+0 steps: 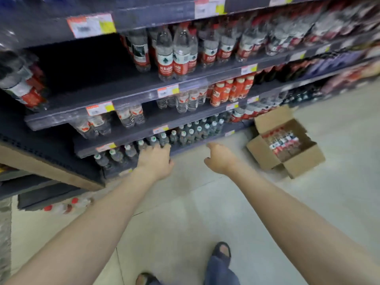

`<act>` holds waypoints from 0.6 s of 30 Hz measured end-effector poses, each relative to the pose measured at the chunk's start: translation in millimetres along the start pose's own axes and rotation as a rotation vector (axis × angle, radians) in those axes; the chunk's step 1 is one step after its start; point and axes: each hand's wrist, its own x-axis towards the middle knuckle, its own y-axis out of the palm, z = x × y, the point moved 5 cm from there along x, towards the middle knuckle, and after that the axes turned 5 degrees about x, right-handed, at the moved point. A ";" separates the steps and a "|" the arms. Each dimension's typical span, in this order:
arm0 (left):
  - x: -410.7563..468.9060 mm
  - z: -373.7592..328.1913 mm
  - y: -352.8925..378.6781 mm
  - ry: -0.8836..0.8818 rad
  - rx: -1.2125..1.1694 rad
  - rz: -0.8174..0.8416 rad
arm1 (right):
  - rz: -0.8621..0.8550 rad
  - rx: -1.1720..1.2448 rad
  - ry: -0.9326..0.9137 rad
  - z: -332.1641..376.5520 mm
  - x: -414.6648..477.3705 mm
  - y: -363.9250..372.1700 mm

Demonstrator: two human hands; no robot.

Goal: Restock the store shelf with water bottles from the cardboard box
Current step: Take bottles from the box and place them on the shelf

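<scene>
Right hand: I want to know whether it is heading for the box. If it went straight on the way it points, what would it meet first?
Probably the lowest shelf's edge, not the cardboard box; the right hand is empty, though depth is unclear.

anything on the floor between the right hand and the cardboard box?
No. In the head view, only bare floor lies between the right hand and the open cardboard box; the hand is empty.

Plastic, cardboard, dark shelving

Glossy clear plastic bottles; matt brown cardboard box; shelf dark, matt, possibly metal; floor smooth.
</scene>
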 end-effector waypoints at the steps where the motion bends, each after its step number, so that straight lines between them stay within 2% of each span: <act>1: -1.5 -26.5 -7.5 0.016 0.020 0.030 | 0.013 0.014 0.017 -24.6 -10.4 -12.1; 5: 3.3 -149.6 -30.5 0.049 0.028 0.133 | -0.033 0.098 0.056 -140.2 -44.1 -67.8; 8: 21.8 -259.4 -47.0 0.054 0.001 0.128 | -0.076 0.128 0.095 -244.4 -57.4 -109.0; 13: 64.2 -445.4 -48.9 0.163 -0.114 0.190 | -0.027 0.145 0.197 -419.0 -91.2 -155.3; 18: 111.0 -552.4 -38.3 0.215 -0.146 0.269 | -0.049 0.243 0.229 -520.7 -109.8 -210.2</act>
